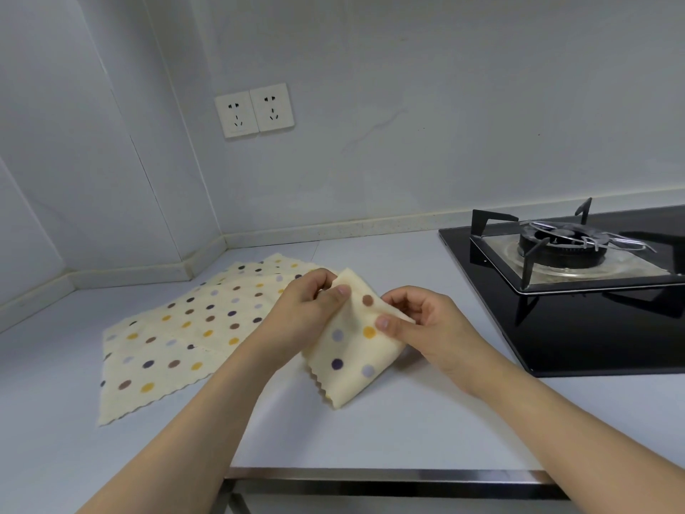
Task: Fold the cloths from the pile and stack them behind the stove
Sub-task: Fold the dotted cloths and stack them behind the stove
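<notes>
Both hands hold one folded cloth (352,343) just above the counter (389,432), near its front edge and left of the stove (578,276). The left hand (307,309) pinches the cloth's far corner, thumb on top; the right hand (426,324) pinches the right edge the same way, fingers curled under. The cloth looks folded down to a small rectangle, its scalloped edges lying together at the near-left side.

The pile (185,335) lies flat toward the counter's back-left corner, several spotted cloths overlapping, unfolded.

The step in hand is probably finishing this fold — to do it well, line up the pinched corners so the layers match, press the crease flat on the counter, then carry the cloth level so it does not spring open. No stack shows behind the stove; the strip of counter between it and the wall is narrow, so the cloth should go down squarely.
</notes>
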The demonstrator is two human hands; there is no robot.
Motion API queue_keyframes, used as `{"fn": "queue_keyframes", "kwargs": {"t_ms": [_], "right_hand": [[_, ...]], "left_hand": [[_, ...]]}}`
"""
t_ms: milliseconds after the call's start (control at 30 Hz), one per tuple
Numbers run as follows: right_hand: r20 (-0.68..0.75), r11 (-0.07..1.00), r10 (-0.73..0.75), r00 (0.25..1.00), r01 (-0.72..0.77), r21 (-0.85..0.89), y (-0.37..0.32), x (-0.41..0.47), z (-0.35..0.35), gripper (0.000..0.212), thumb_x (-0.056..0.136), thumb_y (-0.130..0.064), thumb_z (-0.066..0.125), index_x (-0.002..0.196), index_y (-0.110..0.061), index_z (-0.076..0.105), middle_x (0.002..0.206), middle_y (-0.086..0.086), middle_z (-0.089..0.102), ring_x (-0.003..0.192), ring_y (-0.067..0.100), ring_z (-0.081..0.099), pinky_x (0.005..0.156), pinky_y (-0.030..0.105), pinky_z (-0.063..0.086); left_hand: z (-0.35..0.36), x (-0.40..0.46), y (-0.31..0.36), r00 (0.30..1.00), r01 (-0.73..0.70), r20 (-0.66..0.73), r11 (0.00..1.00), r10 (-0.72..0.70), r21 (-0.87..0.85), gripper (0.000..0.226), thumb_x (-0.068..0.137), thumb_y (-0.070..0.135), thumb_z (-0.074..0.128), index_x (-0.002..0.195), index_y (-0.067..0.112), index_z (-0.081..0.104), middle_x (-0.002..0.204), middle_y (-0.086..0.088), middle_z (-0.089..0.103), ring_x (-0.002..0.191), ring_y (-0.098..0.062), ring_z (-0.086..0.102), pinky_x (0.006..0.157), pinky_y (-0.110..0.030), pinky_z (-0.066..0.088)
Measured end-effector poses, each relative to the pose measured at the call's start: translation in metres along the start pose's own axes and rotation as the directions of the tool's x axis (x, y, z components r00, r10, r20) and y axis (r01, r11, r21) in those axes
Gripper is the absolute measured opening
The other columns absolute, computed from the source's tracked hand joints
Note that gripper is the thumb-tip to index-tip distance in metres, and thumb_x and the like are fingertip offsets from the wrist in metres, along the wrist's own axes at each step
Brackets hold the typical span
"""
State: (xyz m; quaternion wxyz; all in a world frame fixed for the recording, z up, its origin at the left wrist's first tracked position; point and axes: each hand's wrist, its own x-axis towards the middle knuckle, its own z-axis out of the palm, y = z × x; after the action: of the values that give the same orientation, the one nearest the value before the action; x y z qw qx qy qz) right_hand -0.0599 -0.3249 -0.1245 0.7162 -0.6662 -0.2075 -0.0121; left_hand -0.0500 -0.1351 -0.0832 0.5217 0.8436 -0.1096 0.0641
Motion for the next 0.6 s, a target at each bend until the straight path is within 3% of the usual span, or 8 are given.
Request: {"fn": "queue_keyframes", "kwargs": {"t_ms": [100, 233, 367, 467, 533, 600], "right_hand": [[-0.019, 1.0, 0.023, 1.0, -0.023, -0.016, -0.001, 0.001, 0.0, 0.007, 0.085, -0.016, 0.069, 0.088, -0.01, 0.067, 0.081, 0.001, 0.067, 0.075, 0.014, 0.059, 0.069, 0.024, 0.049], [-0.069, 0.996, 0.075, 0.995, -0.078, -0.045, 0.0, 0.002, -0.001, 0.025, 0.089, -0.024, 0.066, 0.08, -0.001, 0.062, 0.072, 0.006, 0.063, 0.064, 0.018, 0.055, 0.065, 0.029, 0.048], [-0.13, 0.996, 0.086, 0.988, -0.087, -0.003, -0.002, 0.002, -0.001, 0.026, 0.086, -0.022, 0.069, 0.071, -0.008, 0.053, 0.067, 0.005, 0.063, 0.063, 0.017, 0.06, 0.067, 0.029, 0.05], [-0.159, 0.995, 0.068, 0.985, -0.055, 0.083, -0.004, 0.002, 0.0, 0.022, 0.087, -0.008, 0.067, 0.074, -0.01, 0.049, 0.07, 0.008, 0.062, 0.065, 0.017, 0.062, 0.067, 0.028, 0.051], [-0.184, 0.99, 0.024, 0.983, 0.002, 0.141, -0.004, 0.004, -0.001, 0.02, 0.087, 0.001, 0.064, 0.087, -0.012, 0.05, 0.076, 0.008, 0.06, 0.071, 0.017, 0.059, 0.07, 0.025, 0.049], [-0.197, 0.982, 0.003, 0.98, 0.035, 0.185, -0.005, 0.004, -0.003, 0.03, 0.088, 0.004, 0.061, 0.105, -0.018, 0.049, 0.08, 0.002, 0.062, 0.077, 0.015, 0.059, 0.076, 0.023, 0.048]], "left_hand": [[0.0, 0.001, 0.0, 0.993, -0.052, -0.104, 0.999, 0.053, 0.015, 0.02, 0.096, 0.024, 0.056, 0.078, 0.015, 0.054, 0.07, 0.001, 0.055, 0.062, -0.015, 0.053, 0.054, -0.026, 0.042], [-0.002, 0.002, -0.002, 0.948, -0.125, -0.292, 0.991, 0.131, 0.04, 0.017, 0.097, 0.023, 0.053, 0.081, 0.018, 0.05, 0.072, 0.003, 0.051, 0.066, -0.016, 0.048, 0.05, -0.023, 0.041], [0.002, -0.001, -0.003, 0.923, -0.167, -0.333, 0.98, 0.193, 0.106, 0.013, 0.098, 0.023, 0.051, 0.085, 0.023, 0.048, 0.074, 0.005, 0.051, 0.068, -0.016, 0.049, 0.059, -0.044, 0.049], [0.005, -0.003, 0.0, 0.917, -0.204, -0.343, 0.978, 0.202, 0.029, 0.016, 0.096, 0.014, 0.051, 0.093, 0.03, 0.049, 0.085, 0.01, 0.055, 0.072, -0.013, 0.052, 0.052, -0.034, 0.05], [0.007, -0.003, 0.005, 0.933, -0.193, -0.325, 0.978, 0.157, -0.08, 0.023, 0.097, 0.012, 0.05, 0.105, 0.033, 0.052, 0.09, 0.01, 0.055, 0.074, -0.007, 0.054, 0.051, -0.025, 0.049], [0.009, -0.002, 0.01, 0.958, -0.13, -0.272, 0.984, 0.094, -0.119, 0.015, 0.097, 0.02, 0.052, 0.107, 0.029, 0.059, 0.09, 0.006, 0.06, 0.076, -0.009, 0.058, 0.052, -0.023, 0.049]]}}
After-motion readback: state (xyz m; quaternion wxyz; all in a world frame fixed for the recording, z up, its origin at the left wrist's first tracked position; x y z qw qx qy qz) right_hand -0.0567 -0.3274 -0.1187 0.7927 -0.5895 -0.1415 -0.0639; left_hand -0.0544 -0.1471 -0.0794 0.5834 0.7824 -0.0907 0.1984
